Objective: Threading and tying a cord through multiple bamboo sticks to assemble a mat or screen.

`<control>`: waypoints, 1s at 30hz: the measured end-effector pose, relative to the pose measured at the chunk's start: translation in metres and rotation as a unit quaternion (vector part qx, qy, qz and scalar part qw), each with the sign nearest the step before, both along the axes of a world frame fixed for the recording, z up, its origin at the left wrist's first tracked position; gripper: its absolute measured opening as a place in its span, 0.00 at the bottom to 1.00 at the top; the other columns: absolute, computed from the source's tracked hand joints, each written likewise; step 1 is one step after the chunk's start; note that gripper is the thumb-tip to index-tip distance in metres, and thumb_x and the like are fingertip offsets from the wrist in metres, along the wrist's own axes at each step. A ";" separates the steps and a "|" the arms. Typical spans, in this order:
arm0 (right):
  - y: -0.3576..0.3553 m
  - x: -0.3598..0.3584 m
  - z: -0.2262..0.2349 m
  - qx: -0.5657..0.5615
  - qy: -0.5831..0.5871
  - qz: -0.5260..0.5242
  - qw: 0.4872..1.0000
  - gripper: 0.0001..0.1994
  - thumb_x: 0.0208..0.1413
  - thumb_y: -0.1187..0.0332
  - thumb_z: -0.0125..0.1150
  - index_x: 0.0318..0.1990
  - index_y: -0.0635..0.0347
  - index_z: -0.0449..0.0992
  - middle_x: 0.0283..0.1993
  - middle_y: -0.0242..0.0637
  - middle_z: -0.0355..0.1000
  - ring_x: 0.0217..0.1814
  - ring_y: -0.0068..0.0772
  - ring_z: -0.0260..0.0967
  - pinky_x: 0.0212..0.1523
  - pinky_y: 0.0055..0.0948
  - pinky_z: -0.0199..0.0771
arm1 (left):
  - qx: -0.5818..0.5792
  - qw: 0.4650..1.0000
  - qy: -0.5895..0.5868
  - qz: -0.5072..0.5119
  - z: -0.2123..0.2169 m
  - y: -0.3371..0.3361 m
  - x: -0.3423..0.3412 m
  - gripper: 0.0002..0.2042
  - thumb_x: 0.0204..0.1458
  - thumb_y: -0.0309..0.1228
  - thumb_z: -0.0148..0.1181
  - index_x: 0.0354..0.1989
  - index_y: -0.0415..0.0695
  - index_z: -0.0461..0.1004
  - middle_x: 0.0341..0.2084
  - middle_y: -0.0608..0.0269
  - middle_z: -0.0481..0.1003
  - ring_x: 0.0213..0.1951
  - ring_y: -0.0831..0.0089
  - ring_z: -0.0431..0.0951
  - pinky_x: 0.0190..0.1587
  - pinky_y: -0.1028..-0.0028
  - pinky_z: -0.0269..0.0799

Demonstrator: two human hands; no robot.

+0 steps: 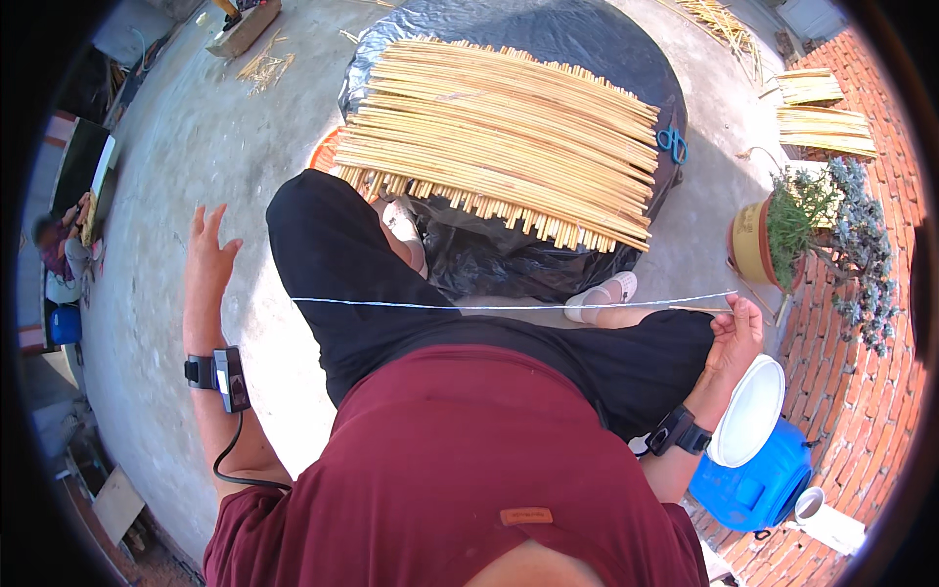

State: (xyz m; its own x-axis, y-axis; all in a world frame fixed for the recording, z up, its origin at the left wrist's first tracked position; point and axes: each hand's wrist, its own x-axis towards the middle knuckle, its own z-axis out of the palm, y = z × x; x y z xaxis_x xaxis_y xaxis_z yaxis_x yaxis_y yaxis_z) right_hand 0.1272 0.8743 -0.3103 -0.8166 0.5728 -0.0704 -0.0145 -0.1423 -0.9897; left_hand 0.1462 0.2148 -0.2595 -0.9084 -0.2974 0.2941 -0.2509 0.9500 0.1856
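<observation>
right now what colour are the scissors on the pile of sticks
Blue: the scissors lie at the right end of the sticks, in the head view.

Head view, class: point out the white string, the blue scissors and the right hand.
white string (509,306), head view, middle of the taut strand.
blue scissors (673,143), head view, on the handles.
right hand (736,333), head view, middle of the hand pinching the string's end.

Matt dry cane sticks (509,137) lie on glossy, crinkled black plastic sheet (509,259); thin white string (489,306); rough concrete floor (205,127).
</observation>
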 end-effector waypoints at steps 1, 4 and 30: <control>-0.012 -0.003 0.000 0.011 -0.030 0.022 0.999 0.05 0.56 0.68 0.57 0.35 0.59 0.70 0.36 0.41 0.75 0.21 0.21 0.70 0.20 0.16 0.70 | 0.075 0.997 0.023 -0.016 0.005 0.024 -0.012 0.20 0.47 0.23 0.58 0.51 0.45 0.70 0.52 0.53 0.69 0.46 0.65 0.73 0.50 0.72 0.67; -0.024 -0.011 0.005 0.026 -0.055 0.036 0.997 0.04 0.56 0.70 0.56 0.35 0.60 0.70 0.34 0.39 0.75 0.21 0.21 0.71 0.21 0.16 0.69 | 0.562 0.782 -0.240 -0.124 -0.024 0.149 -0.074 0.14 0.54 0.32 0.55 0.47 0.40 0.72 0.40 0.63 0.74 0.40 0.77 0.74 0.42 0.76 0.68; -0.036 -0.103 -0.019 0.015 -0.101 0.108 0.989 0.07 0.50 0.82 0.54 0.27 0.61 0.63 0.29 0.46 0.73 0.17 0.16 0.61 0.16 0.12 0.55 | 0.853 0.417 -0.230 0.213 -0.225 0.350 -0.097 0.09 0.54 0.33 0.55 0.39 0.41 0.68 0.36 0.57 0.73 0.34 0.69 0.73 0.36 0.68 0.72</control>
State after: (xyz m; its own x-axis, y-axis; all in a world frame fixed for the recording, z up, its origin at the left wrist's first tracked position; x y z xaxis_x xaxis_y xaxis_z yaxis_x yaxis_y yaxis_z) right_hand 0.0239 0.8382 -0.3293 -0.8913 0.3905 -0.2303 0.2117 -0.0906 -0.9731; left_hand 0.0494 0.5651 -0.4843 -0.5092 0.1186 -0.8525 -0.7115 -0.6153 0.3394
